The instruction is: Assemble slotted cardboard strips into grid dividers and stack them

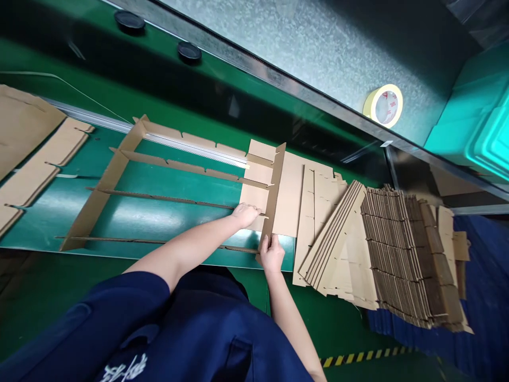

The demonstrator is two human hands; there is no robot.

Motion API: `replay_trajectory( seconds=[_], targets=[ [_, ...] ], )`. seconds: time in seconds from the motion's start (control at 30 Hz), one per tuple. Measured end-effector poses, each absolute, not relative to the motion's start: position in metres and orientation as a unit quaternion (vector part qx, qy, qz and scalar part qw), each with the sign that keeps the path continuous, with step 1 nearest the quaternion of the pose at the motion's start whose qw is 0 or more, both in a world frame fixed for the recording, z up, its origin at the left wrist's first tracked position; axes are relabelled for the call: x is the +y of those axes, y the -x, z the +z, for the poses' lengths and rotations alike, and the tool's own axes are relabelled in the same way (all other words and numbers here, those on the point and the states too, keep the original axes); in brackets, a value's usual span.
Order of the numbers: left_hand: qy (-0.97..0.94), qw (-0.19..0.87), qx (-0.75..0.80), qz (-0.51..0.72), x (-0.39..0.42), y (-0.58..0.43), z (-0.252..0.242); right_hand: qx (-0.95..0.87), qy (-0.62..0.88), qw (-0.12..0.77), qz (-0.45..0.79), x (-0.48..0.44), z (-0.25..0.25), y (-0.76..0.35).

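A frame of slotted cardboard strips lies on the green tabletop. Several long strips run across it, joined at the left by a cross strip (105, 185). My left hand (246, 215) is closed on one long cardboard strip (170, 198), close to its right end. At the right stands another cross strip (277, 183), upright against the long strips' ends. My right hand (272, 253) pinches this cross strip near its lower end, thumb and fingers on either side. Whether every slot there is fully seated cannot be made out. Flat cardboard (296, 185) lies beneath and beside that end.
Stacked slotted cardboard strips (397, 254) and a fanned bundle (334, 233) lie to the right. More cardboard pieces (27, 138) lie at the left. A metal shelf (318, 48) overhangs the back, holding a tape roll (385, 105) and a turquoise bin (473, 116).
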State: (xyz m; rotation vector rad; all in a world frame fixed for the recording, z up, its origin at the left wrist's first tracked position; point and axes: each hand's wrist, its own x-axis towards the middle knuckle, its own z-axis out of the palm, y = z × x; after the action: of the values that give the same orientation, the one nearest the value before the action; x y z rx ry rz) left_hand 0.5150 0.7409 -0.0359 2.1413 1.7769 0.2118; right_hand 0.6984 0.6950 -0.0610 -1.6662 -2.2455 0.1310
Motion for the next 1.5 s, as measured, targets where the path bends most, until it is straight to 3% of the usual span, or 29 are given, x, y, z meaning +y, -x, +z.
replay_trajectory(
  seconds=[0.47,0.57,0.67,0.8,0.93,1.5],
  targets=[
    [-0.776,0.155,0.603,0.102,0.739,-0.514,-0.044,-0.763,0.643,-0.023,0.064,0.702,-0.050,-0.684],
    [-0.773,0.096,0.604,0.170,0.748,-0.503,-0.037,-0.763,0.641,0.004,0.086,0.708,-0.043,-0.685],
    [-0.753,0.037,0.622,0.212,0.769,-0.493,-0.029,-0.762,0.635,0.093,0.082,0.729,-0.036,-0.678],
    [-0.730,0.056,0.665,0.151,0.805,-0.488,-0.024,-0.770,0.613,0.160,0.075,0.773,-0.030,-0.653],
    [-0.717,0.116,0.683,0.072,0.826,-0.488,-0.030,-0.783,0.603,0.134,0.077,0.800,-0.038,-0.633],
    [-0.744,0.097,0.653,0.101,0.831,-0.476,-0.031,-0.785,0.609,0.109,0.036,0.797,-0.047,-0.632]
  ],
)
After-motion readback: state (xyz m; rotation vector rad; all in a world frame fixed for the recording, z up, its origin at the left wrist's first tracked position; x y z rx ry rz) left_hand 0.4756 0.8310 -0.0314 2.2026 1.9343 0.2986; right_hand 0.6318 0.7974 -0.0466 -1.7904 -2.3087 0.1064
